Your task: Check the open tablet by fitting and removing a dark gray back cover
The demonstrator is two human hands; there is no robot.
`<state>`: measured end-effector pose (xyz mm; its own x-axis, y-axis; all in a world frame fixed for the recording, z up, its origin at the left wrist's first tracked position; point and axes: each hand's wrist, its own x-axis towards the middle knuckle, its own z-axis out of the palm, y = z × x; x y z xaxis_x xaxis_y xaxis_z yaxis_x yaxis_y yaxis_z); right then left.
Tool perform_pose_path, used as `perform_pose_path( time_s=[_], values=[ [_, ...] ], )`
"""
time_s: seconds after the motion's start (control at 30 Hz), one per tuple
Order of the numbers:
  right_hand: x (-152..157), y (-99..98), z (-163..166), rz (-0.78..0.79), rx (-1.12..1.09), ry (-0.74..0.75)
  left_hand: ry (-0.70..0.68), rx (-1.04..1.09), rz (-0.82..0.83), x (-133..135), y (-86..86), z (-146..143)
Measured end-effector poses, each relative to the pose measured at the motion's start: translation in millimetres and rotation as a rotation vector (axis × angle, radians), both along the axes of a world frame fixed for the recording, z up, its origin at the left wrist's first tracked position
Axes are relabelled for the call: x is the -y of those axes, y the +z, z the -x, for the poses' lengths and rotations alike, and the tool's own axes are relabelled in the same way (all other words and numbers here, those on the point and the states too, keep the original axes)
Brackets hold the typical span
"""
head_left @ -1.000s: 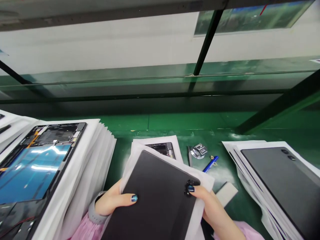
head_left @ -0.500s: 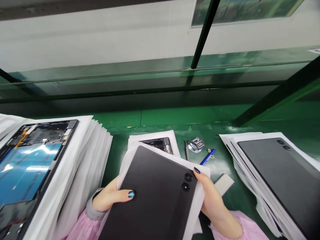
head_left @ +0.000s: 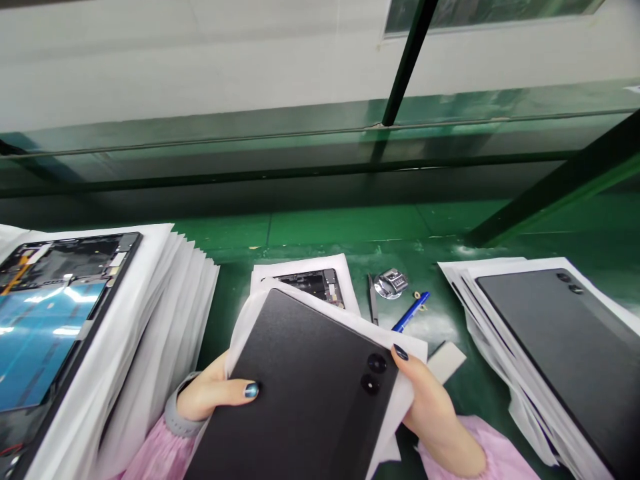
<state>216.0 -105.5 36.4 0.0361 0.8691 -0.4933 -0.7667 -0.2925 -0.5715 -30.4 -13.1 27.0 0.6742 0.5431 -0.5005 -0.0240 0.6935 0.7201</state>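
A dark grey tablet (head_left: 300, 393), its back with two camera lenses facing up, is tilted between both hands, with a white foam sheet (head_left: 245, 327) beneath it. My left hand (head_left: 215, 393) grips its left edge, thumb on the back and the other fingers hidden underneath. At the upper right corner, my right hand (head_left: 425, 407) pinches tablet and sheet, its thumb beside the lenses. Just beyond the held tablet lies an opened tablet (head_left: 320, 283) with bare circuitry, partly covered, on white sheets.
Left stands a tall stack of white sheets (head_left: 165, 320) topped by an opened tablet (head_left: 55, 333) with blue film. Right is another stack with a grey tablet (head_left: 560, 327). Between them lie tweezers (head_left: 373, 300), a metal piece (head_left: 391, 283), a blue pen (head_left: 411, 311) and a pale block (head_left: 447, 362).
The held tablet has shifted slightly left and its right corner a little lower, both hands keeping their hold. The whole view has tipped down slightly.
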Motion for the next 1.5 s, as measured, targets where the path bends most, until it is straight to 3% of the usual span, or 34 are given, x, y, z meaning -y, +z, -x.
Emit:
perform_pose_path(
  time_s=[0.17, 0.47, 0.6, 0.77, 0.9, 1.13, 1.37, 1.5],
  values=[
    [0, -2.7, 0, 0.068, 0.005, -0.009, 0.015, 0.015, 0.011, 0, 1.4, 2],
    [-2, -17.0, 3, 0.058, 0.382, -0.159, 0.062, 0.001, -0.044, -2, -2.6, 0],
    [-3, -21.9, 2, 0.154, 0.347, -0.155, 0.062, 0.004, -0.112, -2, -3.3, -2],
    [-3, -37.2, -7, 0.132, 0.388, -0.143, 0.039, 0.015, -0.109, -2, -4.2, -2],
    [-8, -35.1, -7, 0.123, 0.372, -0.114, 0.052, 0.027, -0.130, -2, -3.8, -3],
    [-13, -31.0, -5, 0.196, 0.312, -0.280, 0.030, 0.064, -0.093, -2, -3.5, -3],
    [-17, -28.2, -4, 0.076, 0.340, -0.185, 0.040, 0.086, -0.079, -3, -5.8, -2],
    [-16, -26.2, -4, -0.099, 0.671, -0.298, 0.129, 0.080, -0.016, -4, -5.9, -4]
  ],
)
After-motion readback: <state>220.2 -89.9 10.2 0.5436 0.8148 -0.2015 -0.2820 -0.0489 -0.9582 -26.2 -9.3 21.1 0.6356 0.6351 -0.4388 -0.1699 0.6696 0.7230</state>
